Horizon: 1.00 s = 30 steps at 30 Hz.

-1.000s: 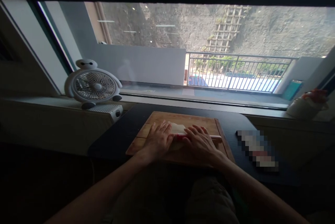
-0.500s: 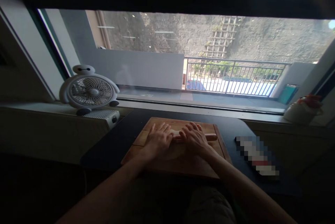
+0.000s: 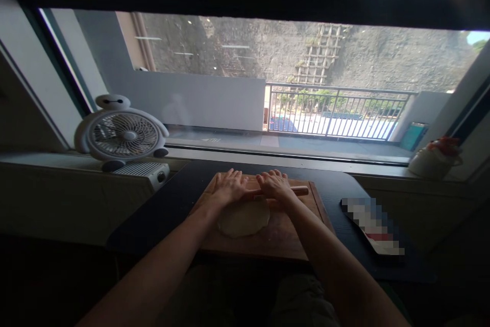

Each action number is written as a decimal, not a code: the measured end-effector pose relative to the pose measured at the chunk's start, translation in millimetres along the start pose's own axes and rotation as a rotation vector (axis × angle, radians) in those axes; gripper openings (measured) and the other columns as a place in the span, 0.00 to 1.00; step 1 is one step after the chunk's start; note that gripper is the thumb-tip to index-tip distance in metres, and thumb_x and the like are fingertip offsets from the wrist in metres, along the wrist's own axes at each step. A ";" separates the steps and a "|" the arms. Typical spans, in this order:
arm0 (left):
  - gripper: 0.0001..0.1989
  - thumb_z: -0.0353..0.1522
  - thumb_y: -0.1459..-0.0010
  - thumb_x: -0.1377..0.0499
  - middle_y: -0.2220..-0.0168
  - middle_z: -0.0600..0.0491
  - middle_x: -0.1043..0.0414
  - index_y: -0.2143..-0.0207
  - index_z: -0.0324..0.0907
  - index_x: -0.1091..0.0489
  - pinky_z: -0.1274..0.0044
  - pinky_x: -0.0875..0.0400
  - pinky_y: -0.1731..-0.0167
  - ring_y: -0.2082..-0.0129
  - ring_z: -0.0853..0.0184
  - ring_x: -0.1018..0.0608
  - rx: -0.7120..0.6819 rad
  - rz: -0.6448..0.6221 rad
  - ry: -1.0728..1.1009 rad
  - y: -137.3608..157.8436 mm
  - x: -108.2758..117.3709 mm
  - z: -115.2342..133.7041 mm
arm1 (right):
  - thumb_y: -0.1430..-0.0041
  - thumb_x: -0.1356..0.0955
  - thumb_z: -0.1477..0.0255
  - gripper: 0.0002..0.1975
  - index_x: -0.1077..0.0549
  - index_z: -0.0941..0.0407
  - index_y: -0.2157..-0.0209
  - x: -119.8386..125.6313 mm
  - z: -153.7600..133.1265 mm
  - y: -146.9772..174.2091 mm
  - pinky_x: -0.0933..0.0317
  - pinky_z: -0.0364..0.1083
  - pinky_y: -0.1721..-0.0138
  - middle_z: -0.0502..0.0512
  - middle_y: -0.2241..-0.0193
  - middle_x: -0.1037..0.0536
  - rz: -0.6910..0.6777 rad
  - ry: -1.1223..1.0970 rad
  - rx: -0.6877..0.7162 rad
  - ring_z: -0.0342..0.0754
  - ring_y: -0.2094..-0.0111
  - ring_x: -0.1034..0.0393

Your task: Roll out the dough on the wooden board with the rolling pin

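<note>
A wooden rolling pin [image 3: 300,191] lies crosswise on the far part of a wooden board [image 3: 289,243]. My left hand [image 3: 230,185] presses palm-down on the pin's left part, fingers stretched out. Over the pin's middle and right part rests my right hand [image 3: 274,182], its fingers also extended and slightly apart. The pin's right end sticks out beyond that hand, while its left end is hidden. On the near side of the pin a thin, rounded sheet of dough [image 3: 244,219] lies flat on the board, partly covered by my left forearm.
The board rests on a dark table [image 3: 153,215] below a window. At left, a white fan [image 3: 128,135] stands on a white box-like unit [image 3: 147,170]. A blurred flat object [image 3: 371,225] lies right of the board. A pale jug-like pot [image 3: 434,159] sits on the right sill.
Both hands and the rolling pin have moved away from me across the board. The flat dough now shows on the near side, where mostly bare board was visible; pale material showed between my hands earlier.
</note>
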State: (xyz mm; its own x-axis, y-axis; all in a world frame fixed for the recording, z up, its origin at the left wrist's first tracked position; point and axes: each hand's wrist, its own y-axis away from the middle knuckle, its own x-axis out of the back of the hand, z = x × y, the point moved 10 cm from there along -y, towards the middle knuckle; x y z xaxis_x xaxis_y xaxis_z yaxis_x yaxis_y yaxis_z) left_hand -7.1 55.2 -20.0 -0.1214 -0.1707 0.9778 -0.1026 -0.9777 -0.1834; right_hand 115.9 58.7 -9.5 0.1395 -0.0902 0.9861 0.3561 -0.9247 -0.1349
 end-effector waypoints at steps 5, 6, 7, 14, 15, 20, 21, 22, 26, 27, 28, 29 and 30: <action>0.27 0.42 0.38 0.64 0.39 0.47 0.47 0.43 0.40 0.43 0.57 0.59 0.42 0.38 0.57 0.48 -0.025 0.001 0.006 11.9 -3.6 2.7 | 0.36 0.52 0.57 0.25 0.35 0.51 0.51 -2.8 -1.0 7.3 0.55 0.59 0.48 0.59 0.46 0.38 0.086 -0.015 0.007 0.55 0.42 0.52; 0.27 0.42 0.38 0.63 0.39 0.48 0.47 0.43 0.41 0.42 0.58 0.61 0.41 0.38 0.58 0.49 -0.053 0.024 0.001 24.6 -1.9 7.6 | 0.36 0.53 0.56 0.25 0.35 0.51 0.51 -3.0 -3.5 20.2 0.57 0.59 0.46 0.58 0.45 0.39 0.125 -0.020 0.028 0.55 0.41 0.55; 0.26 0.42 0.38 0.63 0.39 0.49 0.46 0.43 0.42 0.42 0.60 0.63 0.41 0.37 0.59 0.49 -0.088 0.052 -0.008 39.0 0.4 13.6 | 0.36 0.52 0.56 0.25 0.36 0.51 0.50 -3.2 -6.6 35.6 0.59 0.58 0.45 0.57 0.45 0.39 0.161 -0.027 0.053 0.55 0.40 0.57; 0.25 0.40 0.38 0.61 0.39 0.48 0.46 0.41 0.41 0.44 0.63 0.61 0.40 0.38 0.61 0.47 -0.237 0.165 -0.022 105.0 7.2 36.2 | 0.38 0.47 0.54 0.28 0.48 0.52 0.41 -10.6 -21.5 106.6 0.65 0.55 0.42 0.56 0.42 0.43 0.177 -0.082 0.137 0.53 0.40 0.57; 0.26 0.40 0.38 0.61 0.39 0.48 0.45 0.42 0.40 0.44 0.62 0.62 0.40 0.38 0.61 0.48 -0.234 0.167 -0.024 100.3 7.0 35.1 | 0.38 0.47 0.54 0.27 0.46 0.52 0.42 -10.6 -20.8 100.6 0.65 0.56 0.42 0.56 0.42 0.42 0.174 -0.083 0.127 0.54 0.40 0.57; 0.26 0.41 0.38 0.62 0.39 0.48 0.47 0.43 0.40 0.43 0.58 0.64 0.41 0.37 0.59 0.51 -0.073 0.044 -0.014 27.6 -4.5 9.0 | 0.37 0.51 0.54 0.26 0.37 0.51 0.48 -8.1 -8.2 27.1 0.61 0.60 0.45 0.57 0.44 0.40 0.102 -0.057 0.006 0.56 0.41 0.57; 0.26 0.41 0.38 0.63 0.39 0.48 0.46 0.43 0.41 0.42 0.57 0.61 0.42 0.37 0.58 0.50 -0.037 0.014 -0.010 10.9 -7.1 2.5 | 0.37 0.51 0.55 0.25 0.37 0.50 0.49 -9.0 -6.0 11.8 0.60 0.60 0.45 0.58 0.45 0.39 0.054 -0.048 -0.017 0.56 0.41 0.55; 0.26 0.41 0.38 0.63 0.40 0.47 0.45 0.44 0.41 0.42 0.55 0.57 0.43 0.38 0.56 0.48 -0.008 -0.007 -0.007 -3.6 -8.9 -3.3 | 0.36 0.51 0.55 0.24 0.36 0.50 0.49 -9.6 -4.5 -1.1 0.58 0.61 0.46 0.58 0.45 0.38 0.008 -0.039 -0.034 0.56 0.42 0.53; 0.27 0.43 0.39 0.63 0.40 0.45 0.44 0.44 0.41 0.40 0.54 0.49 0.47 0.40 0.53 0.44 0.042 -0.034 -0.002 -25.2 -10.8 -14.0 | 0.36 0.50 0.57 0.22 0.36 0.48 0.49 -7.8 -6.3 -19.0 0.54 0.61 0.48 0.58 0.46 0.37 -0.060 -0.023 -0.030 0.55 0.43 0.50; 0.27 0.42 0.39 0.63 0.40 0.45 0.44 0.44 0.41 0.41 0.54 0.51 0.46 0.39 0.54 0.45 0.032 -0.029 -0.003 -19.9 -10.2 -12.1 | 0.36 0.50 0.56 0.23 0.36 0.48 0.49 -7.4 -8.5 -14.3 0.55 0.60 0.47 0.58 0.46 0.38 -0.043 -0.024 -0.015 0.55 0.43 0.52; 0.27 0.42 0.38 0.63 0.40 0.45 0.45 0.43 0.41 0.42 0.55 0.53 0.45 0.39 0.55 0.45 0.012 -0.020 -0.004 -10.6 -9.2 -8.3 | 0.36 0.50 0.56 0.23 0.36 0.49 0.49 -7.0 -11.3 -6.1 0.56 0.60 0.46 0.57 0.45 0.38 -0.014 -0.029 0.004 0.55 0.42 0.53; 0.27 0.42 0.38 0.63 0.39 0.46 0.45 0.43 0.41 0.42 0.57 0.56 0.43 0.38 0.57 0.47 -0.012 -0.009 -0.004 2.1 -8.0 -3.5 | 0.36 0.51 0.55 0.24 0.36 0.49 0.49 -6.6 -14.5 5.6 0.58 0.59 0.45 0.57 0.45 0.39 0.025 -0.038 0.026 0.55 0.41 0.55; 0.27 0.42 0.38 0.63 0.39 0.47 0.46 0.42 0.41 0.43 0.58 0.60 0.42 0.38 0.59 0.48 -0.043 0.006 -0.007 17.3 -6.3 2.5 | 0.36 0.52 0.55 0.25 0.36 0.50 0.49 -6.2 -17.9 20.0 0.60 0.59 0.44 0.56 0.44 0.39 0.067 -0.049 0.050 0.55 0.40 0.57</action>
State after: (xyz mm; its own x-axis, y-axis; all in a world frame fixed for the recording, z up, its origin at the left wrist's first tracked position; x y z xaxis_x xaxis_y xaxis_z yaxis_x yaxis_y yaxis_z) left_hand -5.6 39.0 -29.1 -0.1153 -0.1778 0.9773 -0.1446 -0.9704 -0.1936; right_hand 105.6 34.2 -16.6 0.2089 -0.1315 0.9690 0.3902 -0.8974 -0.2059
